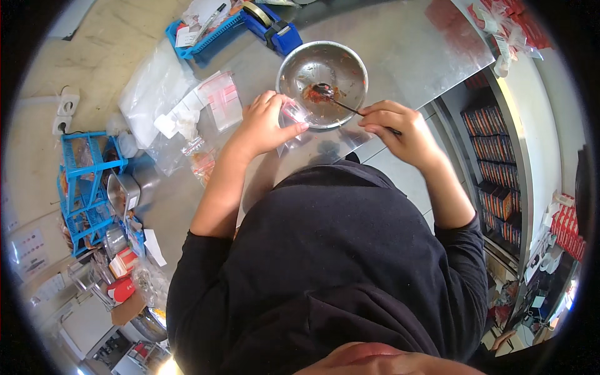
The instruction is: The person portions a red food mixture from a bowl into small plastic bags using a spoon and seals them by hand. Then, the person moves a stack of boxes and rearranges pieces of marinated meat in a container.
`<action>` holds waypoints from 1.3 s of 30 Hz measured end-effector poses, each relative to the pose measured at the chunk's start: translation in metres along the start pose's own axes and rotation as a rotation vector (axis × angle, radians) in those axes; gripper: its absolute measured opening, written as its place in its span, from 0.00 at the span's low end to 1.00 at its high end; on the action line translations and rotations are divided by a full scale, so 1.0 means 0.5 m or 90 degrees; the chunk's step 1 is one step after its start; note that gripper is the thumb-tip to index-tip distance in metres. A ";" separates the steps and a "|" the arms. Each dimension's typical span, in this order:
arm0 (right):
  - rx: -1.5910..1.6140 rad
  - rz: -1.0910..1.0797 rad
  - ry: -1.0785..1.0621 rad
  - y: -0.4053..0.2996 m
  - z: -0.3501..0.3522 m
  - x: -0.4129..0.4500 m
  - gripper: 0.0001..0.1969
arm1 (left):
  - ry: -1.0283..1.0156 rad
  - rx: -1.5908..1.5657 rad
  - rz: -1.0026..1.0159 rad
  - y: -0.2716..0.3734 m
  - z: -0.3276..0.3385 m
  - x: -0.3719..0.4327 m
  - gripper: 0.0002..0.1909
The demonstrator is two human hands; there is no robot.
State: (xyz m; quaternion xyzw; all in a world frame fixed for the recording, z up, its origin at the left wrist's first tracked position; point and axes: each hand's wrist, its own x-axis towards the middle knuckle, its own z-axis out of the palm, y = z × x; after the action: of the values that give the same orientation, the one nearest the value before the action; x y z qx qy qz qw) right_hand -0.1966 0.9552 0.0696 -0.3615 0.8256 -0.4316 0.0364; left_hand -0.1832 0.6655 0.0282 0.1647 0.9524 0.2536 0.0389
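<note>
A round stainless steel bowl rests on the metal worktop, with a small heap of reddish chopped food at its bottom. My right hand grips the handle of a metal spoon, whose bowl dips into that food. At the near left rim, my left hand holds a small clear zip bag with a red stripe. Part of the bag is hidden behind the fingers. I cannot tell whether anything is inside it.
A stack of flat zip bags lies left of the bowl, near filled small bags. Behind stand a blue tape dispenser and a blue basket. Blue racks line the left wall. The worktop's edge runs along the right.
</note>
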 end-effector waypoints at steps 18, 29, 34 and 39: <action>-0.059 -0.044 -0.129 0.020 0.040 -0.016 0.08 | -0.024 0.039 -0.019 0.019 -0.007 -0.002 0.31; -0.239 -0.133 -0.314 0.060 0.024 -0.021 0.09 | 0.037 0.126 0.017 0.056 -0.012 0.006 0.32; -0.317 -0.214 -0.201 0.048 -0.004 -0.007 0.09 | 0.054 0.142 0.008 0.060 -0.006 0.001 0.33; -0.264 0.031 -0.367 0.061 0.016 -0.022 0.14 | 0.031 0.141 -0.006 0.082 -0.008 0.007 0.34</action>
State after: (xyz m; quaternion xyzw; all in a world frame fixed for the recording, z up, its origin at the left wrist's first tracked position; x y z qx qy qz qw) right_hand -0.2026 0.9678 0.0392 -0.4480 0.8601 -0.1340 0.2038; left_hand -0.1750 0.6982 0.0518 0.1575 0.9760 0.1503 -0.0013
